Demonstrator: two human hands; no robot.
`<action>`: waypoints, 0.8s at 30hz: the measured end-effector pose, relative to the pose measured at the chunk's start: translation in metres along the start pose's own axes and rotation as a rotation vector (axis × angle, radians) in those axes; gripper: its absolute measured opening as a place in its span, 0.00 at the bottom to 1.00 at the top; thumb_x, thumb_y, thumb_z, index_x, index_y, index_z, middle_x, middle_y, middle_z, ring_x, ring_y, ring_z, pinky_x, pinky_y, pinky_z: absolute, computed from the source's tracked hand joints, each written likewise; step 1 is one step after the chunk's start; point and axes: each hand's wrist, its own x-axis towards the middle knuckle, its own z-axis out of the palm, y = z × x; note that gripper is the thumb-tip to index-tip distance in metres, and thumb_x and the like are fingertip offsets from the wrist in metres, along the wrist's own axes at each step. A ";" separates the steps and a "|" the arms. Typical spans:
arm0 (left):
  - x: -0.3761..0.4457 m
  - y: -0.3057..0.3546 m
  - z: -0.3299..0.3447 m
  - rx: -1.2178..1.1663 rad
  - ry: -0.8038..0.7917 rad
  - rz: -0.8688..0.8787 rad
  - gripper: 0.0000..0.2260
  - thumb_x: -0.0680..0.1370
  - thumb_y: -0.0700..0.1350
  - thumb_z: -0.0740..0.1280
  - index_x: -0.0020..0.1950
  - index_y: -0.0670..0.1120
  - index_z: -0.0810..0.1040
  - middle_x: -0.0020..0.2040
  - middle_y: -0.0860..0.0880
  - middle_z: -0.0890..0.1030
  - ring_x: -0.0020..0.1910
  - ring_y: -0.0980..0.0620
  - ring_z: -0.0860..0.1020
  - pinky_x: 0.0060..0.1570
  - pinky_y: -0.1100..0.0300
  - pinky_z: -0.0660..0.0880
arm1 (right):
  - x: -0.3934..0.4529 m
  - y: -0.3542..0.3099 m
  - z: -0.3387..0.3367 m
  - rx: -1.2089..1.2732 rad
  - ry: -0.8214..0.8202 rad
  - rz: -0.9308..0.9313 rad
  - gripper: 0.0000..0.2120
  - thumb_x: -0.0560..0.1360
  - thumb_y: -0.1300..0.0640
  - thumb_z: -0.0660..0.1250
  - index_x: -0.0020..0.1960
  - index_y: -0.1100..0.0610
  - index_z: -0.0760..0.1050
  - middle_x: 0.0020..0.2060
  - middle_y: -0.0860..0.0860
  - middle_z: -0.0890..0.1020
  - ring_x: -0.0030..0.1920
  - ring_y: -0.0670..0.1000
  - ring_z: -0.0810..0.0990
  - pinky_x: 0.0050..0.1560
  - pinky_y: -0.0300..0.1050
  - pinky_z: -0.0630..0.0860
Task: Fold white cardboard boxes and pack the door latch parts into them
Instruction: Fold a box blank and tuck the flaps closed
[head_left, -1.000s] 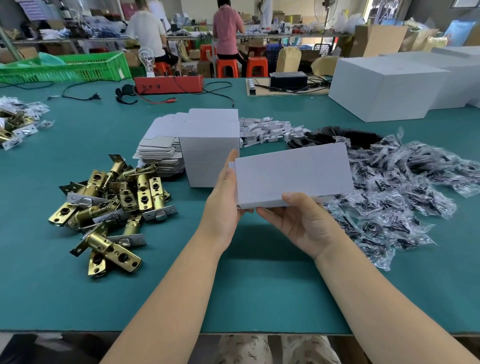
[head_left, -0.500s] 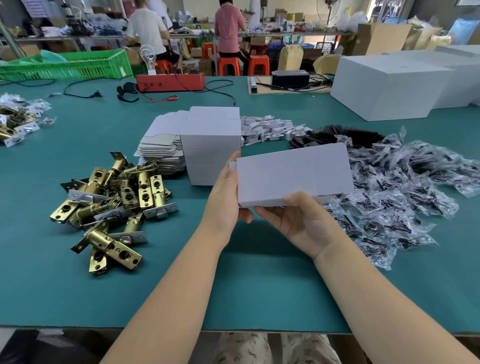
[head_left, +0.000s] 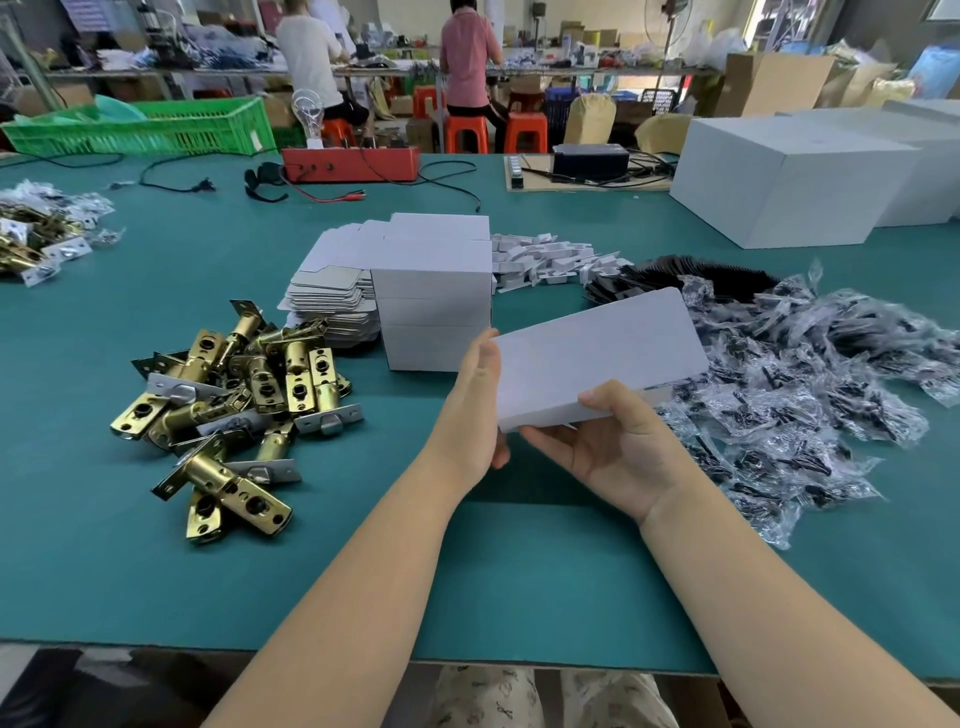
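A small white cardboard box (head_left: 597, 358) is held above the green table, its right end tilted up. My left hand (head_left: 475, 410) lies flat against its left end, fingers straight. My right hand (head_left: 610, 449) grips it from below, thumb curled over the near edge. A pile of brass door latches (head_left: 234, 395) lies to the left. Folded white boxes (head_left: 436, 306) stand stacked behind the hands, beside a stack of flat box blanks (head_left: 330, 296).
Clear bags of black screws (head_left: 810, 400) spread over the right. Small white parts (head_left: 545, 257) and black pieces (head_left: 675, 273) lie behind. Large white cartons (head_left: 789, 176) stand far right, a red device (head_left: 350, 163) and green crate (head_left: 140, 127) at the back. Two people work beyond.
The box's right end has tilted upward a little between my hands. Both hands keep their hold in the same place.
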 end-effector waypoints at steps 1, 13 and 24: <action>0.000 0.003 0.000 -0.112 -0.045 -0.004 0.24 0.79 0.66 0.50 0.68 0.57 0.70 0.46 0.47 0.77 0.30 0.53 0.69 0.24 0.62 0.64 | 0.000 0.000 0.000 0.028 -0.002 -0.006 0.21 0.66 0.63 0.66 0.59 0.58 0.73 0.52 0.57 0.81 0.48 0.56 0.82 0.45 0.50 0.82; 0.005 0.005 0.001 -0.058 0.059 0.155 0.24 0.69 0.45 0.52 0.61 0.52 0.75 0.42 0.38 0.72 0.32 0.45 0.67 0.21 0.61 0.66 | 0.000 0.001 0.003 0.164 -0.011 0.010 0.28 0.63 0.58 0.71 0.63 0.58 0.72 0.51 0.57 0.81 0.49 0.55 0.83 0.45 0.47 0.82; 0.008 -0.012 -0.001 0.275 0.000 0.099 0.36 0.70 0.71 0.56 0.76 0.67 0.48 0.52 0.63 0.76 0.35 0.60 0.74 0.31 0.64 0.69 | -0.002 0.002 0.001 -0.011 0.003 -0.032 0.26 0.65 0.60 0.68 0.63 0.58 0.71 0.50 0.56 0.81 0.47 0.55 0.82 0.49 0.51 0.81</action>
